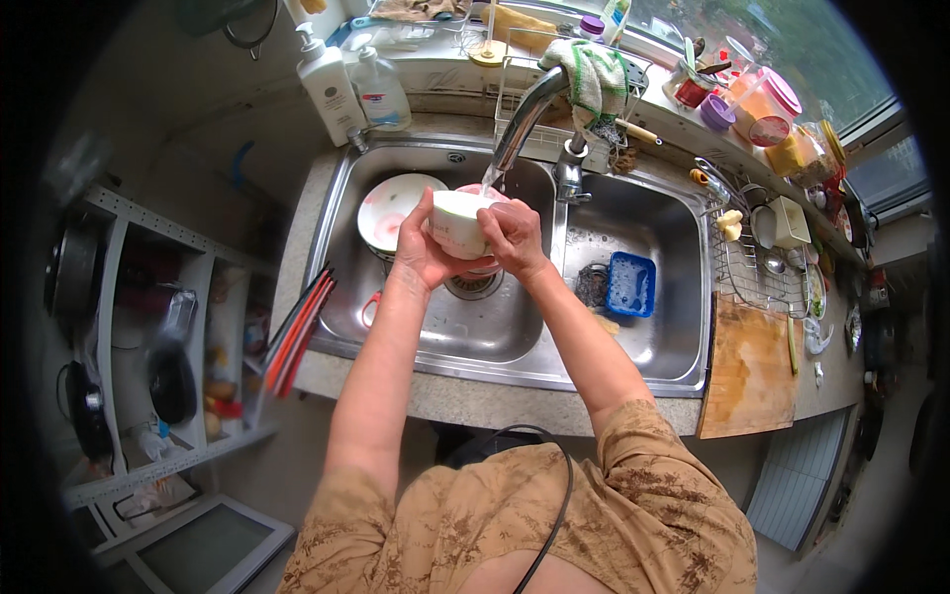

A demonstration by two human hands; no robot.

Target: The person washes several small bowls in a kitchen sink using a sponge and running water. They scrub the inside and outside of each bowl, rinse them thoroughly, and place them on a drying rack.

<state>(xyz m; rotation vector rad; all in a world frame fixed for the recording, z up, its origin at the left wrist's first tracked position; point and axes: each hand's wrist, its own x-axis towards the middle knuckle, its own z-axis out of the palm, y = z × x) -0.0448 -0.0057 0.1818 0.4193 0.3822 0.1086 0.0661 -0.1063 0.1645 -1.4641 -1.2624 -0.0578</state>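
Observation:
A white ceramic bowl (454, 223) with writing on its side is held up over the left basin (475, 334) of a steel sink. My left hand (421, 249) supports it from the left and below. At the right side of the bowl, my right hand (516, 237) grips the rim. Water runs from the curved faucet (531, 111) down at the bowl's far side. Behind it shows part of a pinkish dish (505, 194), mostly hidden. White dishes (382, 215) rest at the basin's left, and a red-handled utensil (371, 308) lies partly behind my left forearm.
A blue plastic container (631, 284) with suds and a dark scouring pad (592, 286) sit in the right basin. Two pump bottles (326, 85) stand at the back left. A wooden cutting board (746, 371) and wire rack (764, 271) lie right of the sink.

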